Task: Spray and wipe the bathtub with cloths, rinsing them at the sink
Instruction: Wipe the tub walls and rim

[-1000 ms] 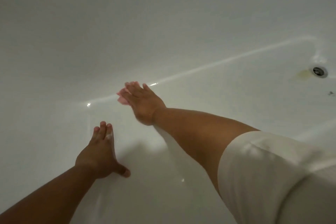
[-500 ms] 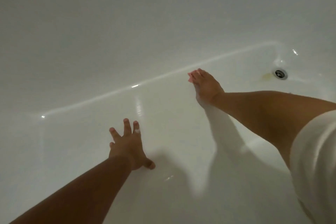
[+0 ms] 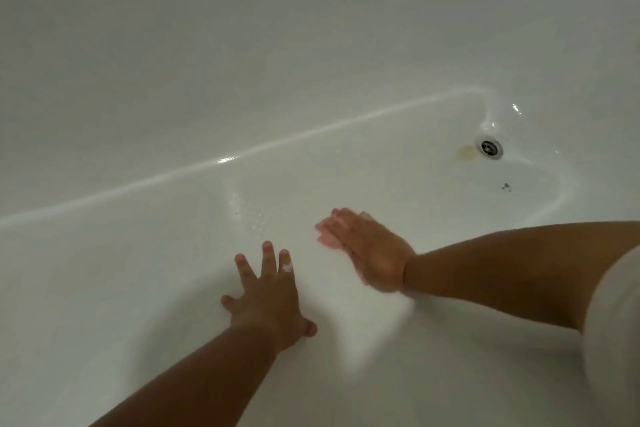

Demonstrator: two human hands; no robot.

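White bathtub (image 3: 242, 45), long axis running from left to the drain (image 3: 489, 147) at far right. Right hand (image 3: 370, 250) flat, fingers straight and together, pressing the pink cloth (image 3: 327, 238) to the tub floor. Left hand (image 3: 268, 291) spread, braced on the floor just beside, holding nothing. Yellowish stain (image 3: 465, 152) by the drain lies beyond the cloth. The right hand is nearer, so probably its reach.

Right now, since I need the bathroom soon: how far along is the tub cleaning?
Done: the bathtub floor looks wetted, with droplets mid-tub. In hand: the right hand presses a pink cloth flat on the floor; the left hand braces nearby. Left: a yellowish stain beside the drain and a dark speck, likely unwiped.
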